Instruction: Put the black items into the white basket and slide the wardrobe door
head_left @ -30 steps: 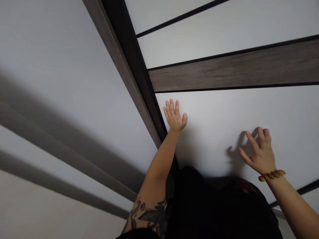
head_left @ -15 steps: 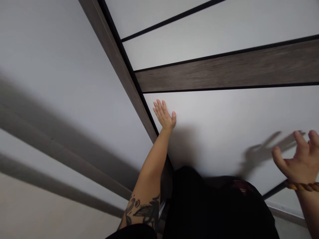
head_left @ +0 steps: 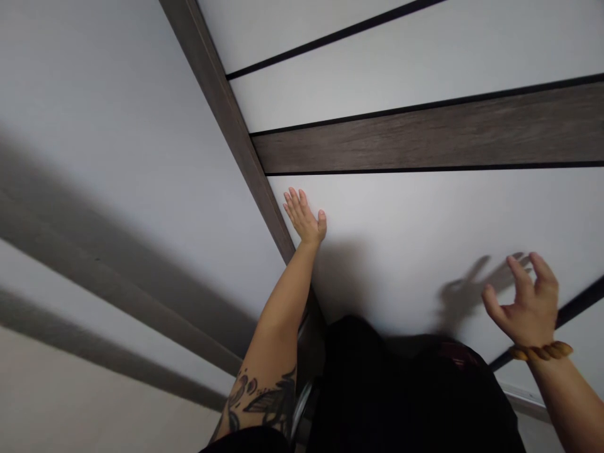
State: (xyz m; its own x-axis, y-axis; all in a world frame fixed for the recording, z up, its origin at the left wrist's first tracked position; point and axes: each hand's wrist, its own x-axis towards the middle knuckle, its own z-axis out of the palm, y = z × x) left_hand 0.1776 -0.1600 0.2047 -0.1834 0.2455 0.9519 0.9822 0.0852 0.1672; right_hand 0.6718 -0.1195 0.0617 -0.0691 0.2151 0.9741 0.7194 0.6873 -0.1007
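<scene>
A large white sliding door panel [head_left: 401, 220] stands in front of me, crossed by a brown wood-grain band [head_left: 425, 135] and thin black strips. My left hand [head_left: 304, 217] lies flat against the white surface near its left edge, fingers stretched out, just below the band. On the right, my right hand [head_left: 528, 302], with a brown twisted bracelet [head_left: 542, 351] at the wrist, holds nothing. Its fingers are apart and partly curled, close to the panel where its shadow falls; whether it touches I cannot tell.
A brown wooden upright [head_left: 226, 119] borders the panel's left edge. Left of it is a pale side wall [head_left: 117, 126] with a ledge along its lower part. Black clothing [head_left: 406, 396] covers the bottom middle. A dark diagonal strip [head_left: 585, 302] shows at right.
The door panel has slid left with my left hand on it, and the black gap beside the upright has closed. My right hand has moved left, fully into view.
</scene>
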